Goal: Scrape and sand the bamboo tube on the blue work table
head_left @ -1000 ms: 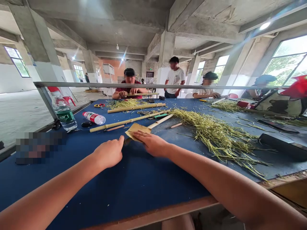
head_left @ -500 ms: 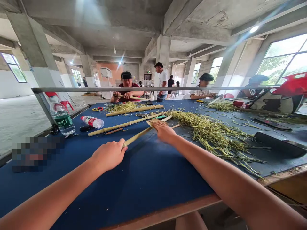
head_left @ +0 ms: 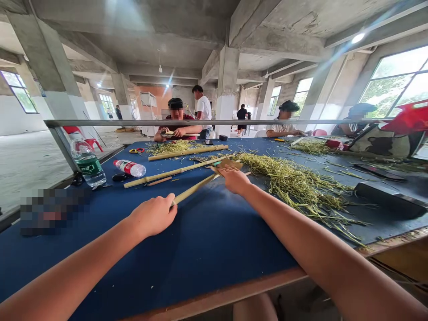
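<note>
My left hand [head_left: 154, 216] is closed round the near end of a thin bamboo stick [head_left: 195, 188] that lies slanting away over the blue table [head_left: 187, 240]. My right hand [head_left: 235, 178] is stretched out at the stick's far end, fingers pressed on a tan sheet of sandpaper [head_left: 228, 164] folded over the stick. Both forearms reach in from the lower edge of the view.
Two longer bamboo poles [head_left: 174, 171] [head_left: 188, 152] lie further back. A big heap of green shavings [head_left: 301, 187] spreads to the right. Two water bottles [head_left: 86, 160] [head_left: 130, 168] and scissors [head_left: 137, 150] are at the left. Other people work across the table behind a metal rail [head_left: 200, 121].
My right hand has slid the sandpaper along the stick from close to my left hand out to its far end. My left hand stayed put. A standing person behind walked left.
</note>
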`<control>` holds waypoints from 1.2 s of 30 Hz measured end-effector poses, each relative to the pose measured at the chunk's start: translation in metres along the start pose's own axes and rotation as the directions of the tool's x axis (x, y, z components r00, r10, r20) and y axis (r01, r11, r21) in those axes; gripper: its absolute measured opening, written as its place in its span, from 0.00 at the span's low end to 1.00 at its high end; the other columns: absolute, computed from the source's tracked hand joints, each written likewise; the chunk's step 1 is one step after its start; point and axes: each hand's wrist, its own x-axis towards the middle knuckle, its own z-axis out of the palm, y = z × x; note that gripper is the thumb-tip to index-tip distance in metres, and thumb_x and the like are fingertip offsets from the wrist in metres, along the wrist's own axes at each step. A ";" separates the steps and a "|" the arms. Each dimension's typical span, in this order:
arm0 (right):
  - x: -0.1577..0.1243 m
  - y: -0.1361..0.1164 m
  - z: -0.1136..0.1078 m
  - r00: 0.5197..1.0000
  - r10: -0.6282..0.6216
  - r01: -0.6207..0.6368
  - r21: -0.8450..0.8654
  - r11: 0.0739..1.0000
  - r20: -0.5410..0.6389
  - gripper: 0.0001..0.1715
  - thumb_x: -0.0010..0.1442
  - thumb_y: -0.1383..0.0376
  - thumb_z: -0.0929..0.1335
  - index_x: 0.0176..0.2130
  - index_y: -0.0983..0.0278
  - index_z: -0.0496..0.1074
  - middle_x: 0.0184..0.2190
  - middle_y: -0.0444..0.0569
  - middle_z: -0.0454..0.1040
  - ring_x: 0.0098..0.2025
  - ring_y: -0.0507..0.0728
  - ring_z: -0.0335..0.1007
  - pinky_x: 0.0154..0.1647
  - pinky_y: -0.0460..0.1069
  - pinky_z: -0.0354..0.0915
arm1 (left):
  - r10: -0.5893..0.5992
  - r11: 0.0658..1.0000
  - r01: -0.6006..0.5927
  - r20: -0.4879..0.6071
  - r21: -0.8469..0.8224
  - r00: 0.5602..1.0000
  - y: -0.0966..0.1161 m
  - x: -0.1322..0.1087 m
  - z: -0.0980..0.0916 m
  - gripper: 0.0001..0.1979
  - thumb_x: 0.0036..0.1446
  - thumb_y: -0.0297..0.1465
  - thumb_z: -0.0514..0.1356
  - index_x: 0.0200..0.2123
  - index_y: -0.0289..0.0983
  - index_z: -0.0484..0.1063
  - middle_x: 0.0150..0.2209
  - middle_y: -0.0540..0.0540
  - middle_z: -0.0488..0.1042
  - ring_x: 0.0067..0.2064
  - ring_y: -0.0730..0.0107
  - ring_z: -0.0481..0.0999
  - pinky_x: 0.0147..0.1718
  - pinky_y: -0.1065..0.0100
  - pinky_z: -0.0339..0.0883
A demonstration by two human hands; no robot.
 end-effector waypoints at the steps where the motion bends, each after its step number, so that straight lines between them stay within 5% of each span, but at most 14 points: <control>1: 0.000 0.007 0.000 0.999 0.053 -0.054 0.021 0.998 0.010 0.40 0.61 0.76 0.61 0.70 0.71 0.61 0.71 0.58 0.59 0.74 0.64 0.50 0.74 0.59 0.48 | -0.003 1.000 0.003 0.004 -0.005 1.000 0.000 0.000 -0.001 0.21 0.69 0.44 0.41 0.48 0.40 0.69 0.36 0.37 0.81 0.36 0.50 0.81 0.29 0.61 0.66; 4: -0.004 -0.001 0.002 0.998 0.060 -0.063 0.141 0.988 0.030 0.41 0.61 0.76 0.60 0.72 0.69 0.57 0.72 0.55 0.55 0.74 0.62 0.50 0.74 0.57 0.50 | -0.012 1.000 0.012 0.014 -0.010 1.000 0.001 0.000 -0.001 0.24 0.68 0.48 0.44 0.52 0.39 0.68 0.36 0.36 0.81 0.37 0.49 0.82 0.29 0.61 0.66; 7: -0.012 -0.044 0.005 0.980 -0.197 0.191 0.231 0.954 0.004 0.42 0.61 0.76 0.59 0.72 0.63 0.57 0.73 0.49 0.56 0.74 0.58 0.49 0.75 0.57 0.48 | -0.012 1.000 0.012 0.006 0.003 1.000 0.001 0.002 0.001 0.23 0.68 0.47 0.45 0.50 0.39 0.69 0.37 0.35 0.81 0.37 0.48 0.82 0.30 0.61 0.67; 9: -0.019 -0.075 0.007 0.918 -0.396 0.389 0.249 0.887 -0.022 0.44 0.61 0.76 0.60 0.73 0.59 0.55 0.73 0.46 0.56 0.75 0.56 0.47 0.75 0.56 0.48 | -0.008 1.000 0.008 -0.004 0.001 1.000 0.001 0.003 0.003 0.20 0.68 0.44 0.45 0.48 0.40 0.70 0.39 0.35 0.81 0.38 0.48 0.82 0.31 0.60 0.68; 12: -0.022 -0.097 0.004 0.855 -0.516 0.517 0.155 0.842 -0.049 0.44 0.62 0.75 0.61 0.74 0.58 0.54 0.72 0.45 0.57 0.75 0.57 0.45 0.75 0.56 0.45 | -0.008 1.000 0.008 -0.009 -0.018 1.000 0.000 0.005 0.004 0.18 0.68 0.41 0.44 0.47 0.41 0.70 0.40 0.35 0.82 0.38 0.48 0.82 0.33 0.59 0.68; 15: -0.015 -0.075 -0.003 0.911 -0.409 0.410 0.012 0.912 -0.052 0.42 0.63 0.75 0.62 0.72 0.59 0.58 0.71 0.48 0.60 0.75 0.59 0.46 0.76 0.59 0.41 | -0.010 1.000 0.010 -0.010 -0.011 1.000 -0.002 0.005 0.003 0.19 0.68 0.43 0.43 0.47 0.41 0.70 0.39 0.35 0.82 0.37 0.48 0.82 0.32 0.59 0.67; 18: -0.005 -0.027 -0.008 0.991 -0.133 0.133 -0.055 0.990 -0.007 0.39 0.63 0.75 0.61 0.71 0.65 0.61 0.70 0.54 0.61 0.74 0.62 0.48 0.75 0.60 0.42 | 0.003 1.000 -0.003 0.004 0.000 1.000 -0.005 0.006 0.001 0.21 0.68 0.45 0.43 0.47 0.41 0.69 0.37 0.36 0.81 0.35 0.49 0.81 0.29 0.60 0.64; 22: -0.002 0.013 -0.007 0.995 0.102 -0.101 -0.014 0.995 0.020 0.39 0.62 0.76 0.61 0.70 0.67 0.61 0.71 0.54 0.59 0.75 0.63 0.47 0.74 0.59 0.46 | 0.029 1.000 -0.029 0.013 -0.007 0.999 -0.010 0.007 -0.001 0.21 0.68 0.45 0.43 0.46 0.41 0.70 0.36 0.37 0.81 0.33 0.51 0.80 0.28 0.62 0.61; 26: -0.009 -0.024 -0.001 0.995 -0.099 0.096 0.154 0.983 0.013 0.43 0.60 0.76 0.60 0.72 0.64 0.58 0.73 0.49 0.56 0.74 0.57 0.48 0.74 0.55 0.46 | 0.004 0.999 -0.004 0.020 -0.033 1.000 -0.017 0.010 -0.002 0.20 0.67 0.47 0.45 0.45 0.42 0.71 0.35 0.39 0.80 0.30 0.55 0.78 0.26 0.63 0.59; 31: -0.017 -0.084 0.005 0.896 -0.445 0.432 0.249 0.867 -0.005 0.45 0.60 0.74 0.61 0.73 0.58 0.55 0.72 0.44 0.57 0.74 0.55 0.48 0.74 0.55 0.48 | -0.025 0.999 0.027 0.044 -0.036 0.999 -0.023 0.013 -0.001 0.23 0.65 0.51 0.46 0.36 0.42 0.72 0.36 0.40 0.81 0.32 0.56 0.78 0.26 0.63 0.58; 33: -0.014 -0.079 0.004 0.907 -0.420 0.415 0.196 0.888 -0.017 0.44 0.61 0.74 0.61 0.73 0.58 0.56 0.72 0.45 0.58 0.74 0.56 0.48 0.74 0.56 0.47 | -0.044 0.997 0.046 0.048 -0.058 0.998 -0.023 0.013 -0.002 0.27 0.65 0.54 0.44 0.34 0.42 0.72 0.35 0.39 0.81 0.32 0.55 0.78 0.27 0.62 0.59; 36: -0.006 -0.041 0.000 0.975 -0.221 0.222 0.095 0.970 -0.020 0.43 0.61 0.76 0.61 0.72 0.60 0.58 0.72 0.46 0.57 0.75 0.58 0.45 0.75 0.57 0.44 | -0.052 0.996 0.057 0.065 -0.072 0.997 -0.022 0.011 -0.006 0.29 0.66 0.55 0.42 0.36 0.41 0.73 0.35 0.39 0.81 0.33 0.54 0.79 0.27 0.62 0.59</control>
